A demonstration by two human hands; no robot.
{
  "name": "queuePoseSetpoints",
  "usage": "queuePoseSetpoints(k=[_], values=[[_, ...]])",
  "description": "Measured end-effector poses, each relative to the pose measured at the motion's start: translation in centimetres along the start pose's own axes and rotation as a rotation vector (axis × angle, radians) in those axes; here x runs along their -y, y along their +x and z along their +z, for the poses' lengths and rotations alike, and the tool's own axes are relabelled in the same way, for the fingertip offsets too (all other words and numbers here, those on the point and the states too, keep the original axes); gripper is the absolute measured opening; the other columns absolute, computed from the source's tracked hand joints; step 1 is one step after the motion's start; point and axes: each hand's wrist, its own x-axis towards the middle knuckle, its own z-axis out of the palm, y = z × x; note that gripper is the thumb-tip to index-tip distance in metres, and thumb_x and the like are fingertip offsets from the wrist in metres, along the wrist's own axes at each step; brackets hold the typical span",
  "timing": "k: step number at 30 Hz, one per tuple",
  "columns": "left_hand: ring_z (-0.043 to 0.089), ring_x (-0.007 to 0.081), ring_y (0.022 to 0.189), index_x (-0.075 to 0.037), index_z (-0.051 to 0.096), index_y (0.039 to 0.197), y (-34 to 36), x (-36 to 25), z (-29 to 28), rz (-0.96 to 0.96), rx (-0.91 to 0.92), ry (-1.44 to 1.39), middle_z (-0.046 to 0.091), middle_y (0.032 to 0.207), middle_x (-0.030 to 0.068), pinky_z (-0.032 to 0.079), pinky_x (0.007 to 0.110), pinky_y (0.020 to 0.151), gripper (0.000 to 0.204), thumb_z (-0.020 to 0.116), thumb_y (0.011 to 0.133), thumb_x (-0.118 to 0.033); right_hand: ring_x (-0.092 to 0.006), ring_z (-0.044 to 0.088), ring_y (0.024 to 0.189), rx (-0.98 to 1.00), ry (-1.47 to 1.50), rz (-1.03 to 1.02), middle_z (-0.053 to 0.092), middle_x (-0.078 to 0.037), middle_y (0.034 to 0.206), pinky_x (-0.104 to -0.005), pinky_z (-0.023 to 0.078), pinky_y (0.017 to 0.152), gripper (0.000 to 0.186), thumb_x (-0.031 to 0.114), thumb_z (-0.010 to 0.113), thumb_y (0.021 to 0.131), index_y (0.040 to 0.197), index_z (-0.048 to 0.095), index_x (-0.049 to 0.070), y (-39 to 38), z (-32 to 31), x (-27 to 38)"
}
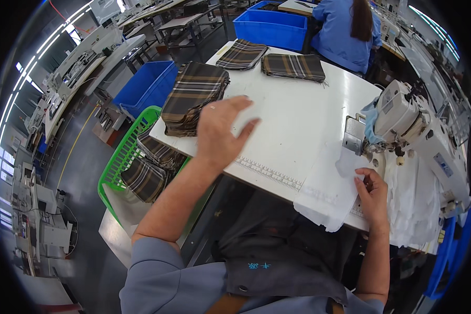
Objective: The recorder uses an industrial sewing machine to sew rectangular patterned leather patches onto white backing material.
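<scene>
My left hand point(222, 128) is over the white tabletop point(282, 118), its fingers and thumb apart and nothing in them. Beside it, at the table's left edge, is a tall stack of brown plaid fabric pieces point(196, 89). On the right, my right hand point(372, 201) has loosely curled fingers, thumb and index slightly apart, at the edge of a thin white fabric piece point(327, 201). That piece hangs partly over the table's front edge. Just beyond the right hand stands a white sewing machine point(397, 115), with a light blue cloth point(370, 123) on its head.
Two lower plaid stacks point(242, 54) point(294, 67) lie at the table's far side. A green basket point(107, 172) with plaid pieces stands at the left, near a blue bin point(147, 89). White fabric point(413, 204) hangs at the right. Ahead sits a person in blue point(343, 34).
</scene>
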Motion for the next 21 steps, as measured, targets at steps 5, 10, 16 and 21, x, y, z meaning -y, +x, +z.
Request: queuePoseSetpoints(k=[5, 10, 16, 21], values=[[0.072, 0.0219, 0.084, -0.001, 0.076, 0.094, -0.1, 9.8, -5.3, -0.314, -0.209, -0.113, 0.076, 0.093, 0.0092, 0.055, 0.031, 0.075, 0.014, 0.076, 0.09, -0.014, -0.0006, 0.042, 0.068, 0.071, 0.141, 0.02, 0.053, 0.009, 0.078, -0.0188, 0.034, 0.06, 0.006, 0.004, 0.065, 0.095, 0.101, 0.065, 0.003, 1.1, 0.6, -1.3], [0.07, 0.0123, 0.089, -0.004, 0.079, 0.105, -1.7, 12.4, -6.3, -0.552, 0.234, -0.463, 0.076, 0.101, 0.0048, 0.055, 0.029, 0.08, 0.024, 0.082, 0.086, -0.018, 0.0006, 0.042, 0.067, 0.103, 0.175, -0.012, 0.051, 0.01, 0.077, -0.0183, 0.032, 0.058, 0.006, 0.005, 0.065, 0.095, 0.101, 0.065, 0.005, 1.2, 0.5, -1.7], [0.071, 0.0134, 0.086, -0.009, 0.08, 0.105, -0.7, 11.8, -7.0, -0.44, 0.333, -0.244, 0.076, 0.103, 0.0076, 0.056, 0.027, 0.083, 0.028, 0.086, 0.081, -0.021, 0.0005, 0.041, 0.063, 0.133, 0.153, -0.02, 0.05, 0.01, 0.073, -0.0192, 0.032, 0.055, 0.006, 0.004, 0.065, 0.095, 0.101, 0.065, 0.004, 0.4, 0.5, -1.3], [0.068, 0.0112, 0.081, -0.009, 0.08, 0.106, 0.7, 11.3, -7.8, -0.687, 0.464, -0.211, 0.076, 0.092, 0.0052, 0.054, 0.025, 0.078, 0.027, 0.085, 0.081, -0.018, -0.0004, 0.041, 0.063, 0.161, 0.163, -0.015, 0.051, 0.009, 0.074, -0.0193, 0.032, 0.056, 0.006, 0.003, 0.066, 0.095, 0.1, 0.065, 0.002, 0.2, 0.4, -1.3]])
